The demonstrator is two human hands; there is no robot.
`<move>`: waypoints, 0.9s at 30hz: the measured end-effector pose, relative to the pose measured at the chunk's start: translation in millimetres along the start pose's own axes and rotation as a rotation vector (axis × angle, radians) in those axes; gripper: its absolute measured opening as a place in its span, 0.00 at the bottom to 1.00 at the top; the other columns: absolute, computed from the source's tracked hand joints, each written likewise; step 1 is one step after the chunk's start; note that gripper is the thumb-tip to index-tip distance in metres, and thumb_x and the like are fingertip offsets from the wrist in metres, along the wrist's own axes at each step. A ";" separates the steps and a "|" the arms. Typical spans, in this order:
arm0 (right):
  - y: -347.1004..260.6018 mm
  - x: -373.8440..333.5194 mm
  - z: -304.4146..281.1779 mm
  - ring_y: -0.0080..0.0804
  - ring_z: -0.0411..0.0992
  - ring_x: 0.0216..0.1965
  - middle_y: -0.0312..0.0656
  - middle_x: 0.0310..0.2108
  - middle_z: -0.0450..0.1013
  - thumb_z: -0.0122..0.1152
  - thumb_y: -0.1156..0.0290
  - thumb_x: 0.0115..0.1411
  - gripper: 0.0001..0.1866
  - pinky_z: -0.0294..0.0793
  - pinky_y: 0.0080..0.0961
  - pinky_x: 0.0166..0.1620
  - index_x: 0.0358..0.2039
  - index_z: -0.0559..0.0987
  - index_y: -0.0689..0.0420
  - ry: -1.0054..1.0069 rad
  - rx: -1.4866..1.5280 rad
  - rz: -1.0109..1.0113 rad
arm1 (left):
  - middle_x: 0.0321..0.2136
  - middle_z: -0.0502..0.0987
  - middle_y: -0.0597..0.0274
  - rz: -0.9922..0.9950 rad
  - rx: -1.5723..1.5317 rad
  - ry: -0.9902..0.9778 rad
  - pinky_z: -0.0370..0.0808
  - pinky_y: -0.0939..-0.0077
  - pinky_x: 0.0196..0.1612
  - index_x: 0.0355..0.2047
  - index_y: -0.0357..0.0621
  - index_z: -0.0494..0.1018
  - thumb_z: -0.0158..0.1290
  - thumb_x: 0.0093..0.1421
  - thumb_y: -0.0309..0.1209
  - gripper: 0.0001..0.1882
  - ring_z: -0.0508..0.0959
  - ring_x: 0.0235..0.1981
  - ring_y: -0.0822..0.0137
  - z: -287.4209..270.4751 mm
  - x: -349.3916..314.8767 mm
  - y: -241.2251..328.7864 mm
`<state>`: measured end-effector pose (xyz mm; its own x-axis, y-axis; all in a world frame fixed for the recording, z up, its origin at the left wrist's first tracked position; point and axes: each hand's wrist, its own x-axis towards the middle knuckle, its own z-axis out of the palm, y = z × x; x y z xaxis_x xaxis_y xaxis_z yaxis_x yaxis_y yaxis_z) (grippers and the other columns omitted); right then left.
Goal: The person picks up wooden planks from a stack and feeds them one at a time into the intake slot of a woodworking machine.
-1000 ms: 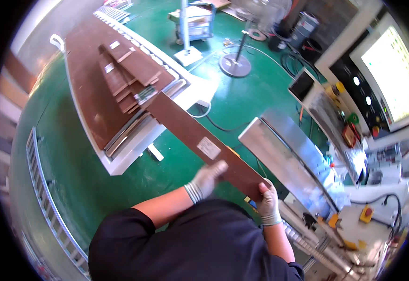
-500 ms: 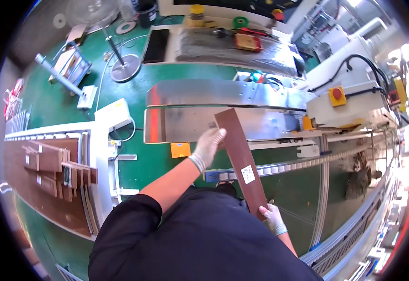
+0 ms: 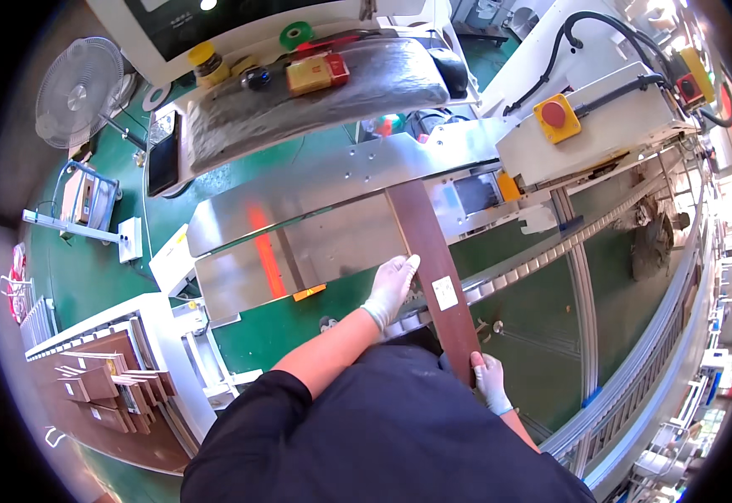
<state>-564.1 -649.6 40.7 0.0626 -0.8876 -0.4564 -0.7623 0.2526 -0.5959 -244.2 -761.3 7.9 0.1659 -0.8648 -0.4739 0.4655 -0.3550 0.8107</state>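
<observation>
Clamping one end of a brown board [image 3: 434,261], away from the metal bench [image 3: 336,241], is the person's right hand [image 3: 490,379]; the left hand [image 3: 391,285], nearer the bench, touches its side, grip unclear. The board's other end overlaps the bench.

Cannot read the white label [image 3: 444,293] on the brown board [image 3: 423,230], see fingertips of the right hand [image 3: 490,381] beneath, or follow the white-framed black panel [image 3: 169,33] past the top edge.

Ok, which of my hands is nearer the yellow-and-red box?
Left. Your left hand, at the left edge of the brown board, is below and right of the box in view; your right hand, holding the board's near end, is lower and farther right.
</observation>
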 end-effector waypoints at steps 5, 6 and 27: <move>11.8 28.8 -37.1 0.36 0.75 0.30 0.50 0.25 0.78 0.56 0.43 0.70 0.33 0.73 0.37 0.36 0.31 0.80 0.68 -0.006 0.020 0.019 | 0.23 0.79 0.65 -0.011 0.170 -0.079 0.71 0.74 0.33 0.31 0.36 0.80 0.52 0.73 0.40 0.19 0.74 0.26 0.74 41.0 23.3 24.3; 18.7 35.5 -43.8 0.42 0.75 0.29 0.52 0.25 0.77 0.57 0.44 0.69 0.32 0.73 0.38 0.35 0.29 0.80 0.67 0.019 0.049 0.004 | 0.23 0.79 0.65 -0.018 0.182 -0.082 0.71 0.74 0.33 0.31 0.36 0.80 0.52 0.73 0.40 0.19 0.74 0.26 0.74 48.7 30.5 23.4; 115.5 179.9 -215.7 0.18 0.69 0.30 0.31 0.26 0.75 0.70 0.63 0.65 0.16 0.69 0.20 0.36 0.31 0.82 0.65 0.320 0.542 0.155 | 0.42 0.80 0.62 -0.151 0.186 0.002 0.78 0.75 0.41 0.50 0.32 0.79 0.56 0.70 0.52 0.29 0.77 0.42 0.72 280.9 159.9 -17.9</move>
<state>-779.9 -863.2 32.3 -0.2807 -0.8750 -0.3945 -0.3083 0.4714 -0.8263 -470.2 -993.0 14.1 0.1078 -0.7962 -0.5954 0.3171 -0.5401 0.7796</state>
